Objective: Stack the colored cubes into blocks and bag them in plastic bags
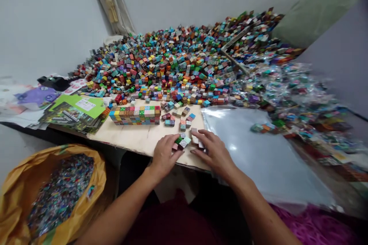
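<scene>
Both my hands rest at the near edge of a plywood board. A small cluster of coloured cubes lies between them. My left hand has its fingers curled against the cluster's left side. The fingers of my right hand are bent over a pale cube on the cluster's right side. Further back on the board stands a neat rectangular block of assembled cubes, and a few loose cubes lie beside it.
A huge heap of small coloured cubes fills the table's back. Clear plastic sheets lie at right, with bagged cubes beyond. Green printed cards sit at left. An orange sack of cubes stands on the floor at lower left.
</scene>
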Tool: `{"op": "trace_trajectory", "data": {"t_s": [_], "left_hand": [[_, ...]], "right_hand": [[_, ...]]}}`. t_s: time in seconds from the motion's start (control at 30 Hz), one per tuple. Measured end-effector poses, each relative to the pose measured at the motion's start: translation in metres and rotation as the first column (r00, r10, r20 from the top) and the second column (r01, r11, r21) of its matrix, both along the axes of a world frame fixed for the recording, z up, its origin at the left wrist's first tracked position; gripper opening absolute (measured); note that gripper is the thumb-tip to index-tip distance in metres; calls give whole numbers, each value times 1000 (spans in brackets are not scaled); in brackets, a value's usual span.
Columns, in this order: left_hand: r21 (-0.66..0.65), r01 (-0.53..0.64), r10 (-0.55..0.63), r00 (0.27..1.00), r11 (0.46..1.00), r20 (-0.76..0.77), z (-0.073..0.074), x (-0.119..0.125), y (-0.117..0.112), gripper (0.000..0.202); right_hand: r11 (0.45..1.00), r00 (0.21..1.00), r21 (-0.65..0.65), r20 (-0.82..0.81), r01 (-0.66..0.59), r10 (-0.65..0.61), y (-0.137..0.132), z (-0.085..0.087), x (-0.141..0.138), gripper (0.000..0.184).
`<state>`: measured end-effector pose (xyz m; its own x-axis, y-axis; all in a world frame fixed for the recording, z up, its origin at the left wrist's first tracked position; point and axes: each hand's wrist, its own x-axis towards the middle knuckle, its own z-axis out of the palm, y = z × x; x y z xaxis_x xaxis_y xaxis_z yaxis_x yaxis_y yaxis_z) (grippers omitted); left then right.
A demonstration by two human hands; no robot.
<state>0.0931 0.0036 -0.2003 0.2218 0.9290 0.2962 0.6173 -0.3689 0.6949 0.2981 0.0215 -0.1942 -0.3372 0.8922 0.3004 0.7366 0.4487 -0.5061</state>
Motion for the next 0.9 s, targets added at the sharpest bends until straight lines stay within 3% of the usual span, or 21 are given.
{"op": "trace_trajectory", "data": {"t_s": [0.13,0.3,0.57,0.73,0.83,0.9], "left_hand": [[7,20,-20,999,1000,-25,-2,-1,0,49],[-14,24,-25,999,1000,-27,0,-2,-1,47],[9,16,-15,992,1000,-126,5,2,4,37],[44,22,-11,969,999,-248,3,7,7,29],[63,28,-16,982,998,-188,1,5,9,24],[54,37,-32,994,998,-100,1,0,11,25]], "right_hand": [[992,988,114,150,-51,34,-5,7,-16,40],[996,974,87,224,-34,13,-1,13,-35,34],[988,986,-155,-160,19,-44,-3,33,-20,30],[979,946,-203,-314,19,-83,-4,40,-17,28],[952,864,-305,-475,15,-166,-3,40,-16,31],[960,874,-280,-461,17,-150,-5,41,-16,30]]}}
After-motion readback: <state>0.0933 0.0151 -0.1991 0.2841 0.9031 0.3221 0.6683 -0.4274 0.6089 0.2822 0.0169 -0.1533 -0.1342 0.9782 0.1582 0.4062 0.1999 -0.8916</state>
